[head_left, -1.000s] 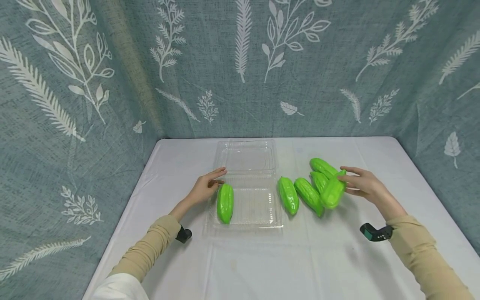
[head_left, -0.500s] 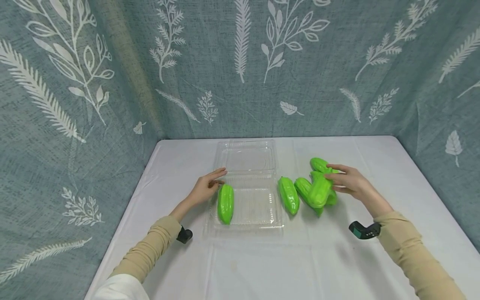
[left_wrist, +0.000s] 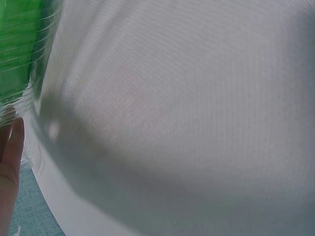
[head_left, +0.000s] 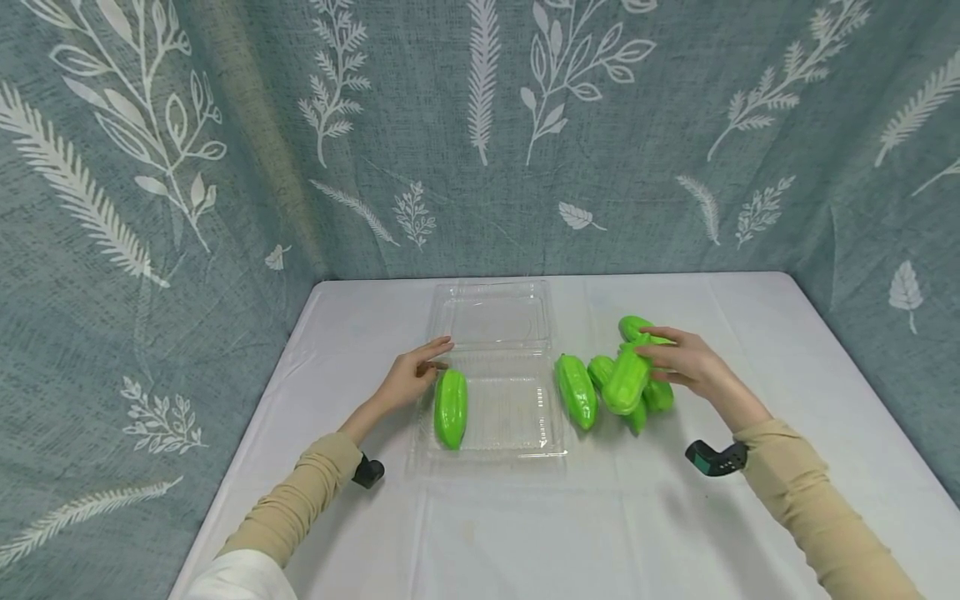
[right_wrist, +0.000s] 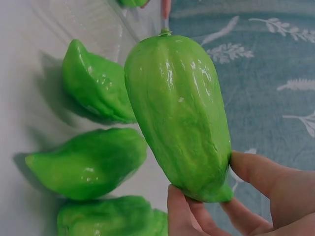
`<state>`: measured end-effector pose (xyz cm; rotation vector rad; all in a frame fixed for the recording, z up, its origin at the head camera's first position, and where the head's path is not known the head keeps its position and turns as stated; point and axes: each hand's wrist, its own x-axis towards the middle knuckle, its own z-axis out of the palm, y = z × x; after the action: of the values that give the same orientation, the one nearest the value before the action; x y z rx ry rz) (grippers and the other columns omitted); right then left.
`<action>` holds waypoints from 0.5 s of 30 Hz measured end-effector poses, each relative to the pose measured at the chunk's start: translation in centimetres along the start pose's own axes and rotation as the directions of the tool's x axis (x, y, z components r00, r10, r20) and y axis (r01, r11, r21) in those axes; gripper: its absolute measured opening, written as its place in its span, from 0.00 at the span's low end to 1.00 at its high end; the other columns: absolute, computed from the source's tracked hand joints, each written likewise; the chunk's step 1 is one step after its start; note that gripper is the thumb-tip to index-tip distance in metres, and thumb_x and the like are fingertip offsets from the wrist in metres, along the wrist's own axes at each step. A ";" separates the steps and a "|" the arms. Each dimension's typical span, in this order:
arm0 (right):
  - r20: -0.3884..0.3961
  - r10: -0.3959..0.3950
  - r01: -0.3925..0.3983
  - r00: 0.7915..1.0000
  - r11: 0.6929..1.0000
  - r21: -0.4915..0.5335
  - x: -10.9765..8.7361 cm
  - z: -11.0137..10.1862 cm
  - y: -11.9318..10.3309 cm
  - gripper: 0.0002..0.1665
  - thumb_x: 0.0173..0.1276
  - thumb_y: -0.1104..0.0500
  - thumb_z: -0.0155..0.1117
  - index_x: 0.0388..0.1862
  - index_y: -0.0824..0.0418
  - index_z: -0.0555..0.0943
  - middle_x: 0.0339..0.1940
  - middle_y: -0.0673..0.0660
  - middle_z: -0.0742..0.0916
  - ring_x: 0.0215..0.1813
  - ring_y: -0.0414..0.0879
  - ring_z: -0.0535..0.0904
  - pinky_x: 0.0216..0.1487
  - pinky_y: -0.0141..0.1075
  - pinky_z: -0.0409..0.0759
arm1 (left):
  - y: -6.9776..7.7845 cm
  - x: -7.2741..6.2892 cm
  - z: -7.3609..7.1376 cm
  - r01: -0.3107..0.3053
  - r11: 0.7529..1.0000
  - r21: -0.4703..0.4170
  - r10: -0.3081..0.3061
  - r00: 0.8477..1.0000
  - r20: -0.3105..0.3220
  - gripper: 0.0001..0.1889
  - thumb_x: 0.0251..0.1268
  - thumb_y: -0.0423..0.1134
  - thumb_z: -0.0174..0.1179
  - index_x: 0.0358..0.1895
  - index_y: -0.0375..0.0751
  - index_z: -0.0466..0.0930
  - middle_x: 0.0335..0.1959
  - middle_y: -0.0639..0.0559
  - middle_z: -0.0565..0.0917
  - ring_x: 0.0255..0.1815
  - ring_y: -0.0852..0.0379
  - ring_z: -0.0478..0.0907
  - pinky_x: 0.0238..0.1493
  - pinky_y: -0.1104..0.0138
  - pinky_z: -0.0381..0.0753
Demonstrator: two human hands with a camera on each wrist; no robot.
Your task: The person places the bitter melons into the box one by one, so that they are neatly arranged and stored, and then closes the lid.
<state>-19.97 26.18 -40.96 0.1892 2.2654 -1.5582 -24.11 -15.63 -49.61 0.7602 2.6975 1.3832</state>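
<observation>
My right hand (head_left: 686,362) holds a green papaya (head_left: 627,381) by one end, lifted above several others. In the right wrist view the thumb and fingers grip the papaya's (right_wrist: 177,113) narrow tip, its stem end pointing away. My left hand (head_left: 408,375) rests at the left edge of a clear plastic clamshell box (head_left: 510,417), fingers extended near the hinge. One papaya (head_left: 451,408) lies lengthwise inside the box, along its left wall. The left wrist view shows a finger (left_wrist: 15,140) against the box's ribbed side, with green behind the plastic.
The box's open lid (head_left: 491,315) lies flat toward the back. Right of the box lies a papaya (head_left: 577,392), with more bunched under and behind the held one, such as the back papaya (head_left: 633,327). White cloth covers the table (head_left: 517,533); a patterned curtain (head_left: 450,225) hangs behind.
My right hand has moved left with the held papaya, from the right side of the pile to over its middle. The left hand and the box have stayed put.
</observation>
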 end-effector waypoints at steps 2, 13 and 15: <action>0.009 -0.008 0.008 1.000 1.000 0.007 0.0 0.2 -0.2 0.40 0.71 0.53 0.54 0.76 0.63 0.51 0.72 0.71 0.62 0.69 0.62 0.63 0.66 0.41 0.76 | 0.0 0.0 -0.1 0.006 1.000 0.007 -0.006 1.000 0.005 0.26 0.61 0.17 0.47 0.65 0.29 0.68 0.71 0.35 0.63 0.52 0.41 0.81 0.55 0.54 0.83; 0.023 -0.031 0.031 0.999 0.999 0.030 0.5 2.2 -1.4 0.38 0.70 0.55 0.55 0.75 0.62 0.55 0.70 0.70 0.65 0.55 0.46 0.74 0.64 0.38 0.78 | 0.1 -0.1 -0.2 0.008 1.000 -0.001 -0.008 1.000 0.011 0.26 0.62 0.18 0.47 0.65 0.31 0.68 0.71 0.36 0.63 0.53 0.41 0.81 0.57 0.53 0.82; 0.028 -0.037 0.036 0.999 0.999 0.040 0.6 2.5 -1.6 0.37 0.70 0.56 0.55 0.75 0.62 0.55 0.71 0.70 0.64 0.59 0.52 0.74 0.65 0.39 0.77 | 0.1 -0.1 -0.1 0.009 1.000 0.000 -0.009 1.000 0.010 0.26 0.62 0.18 0.47 0.65 0.30 0.68 0.71 0.36 0.63 0.53 0.41 0.81 0.57 0.53 0.82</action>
<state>-20.42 23.18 -40.60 0.1358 2.2300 -1.6146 -24.05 -15.73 -49.47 0.7522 2.6898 1.3739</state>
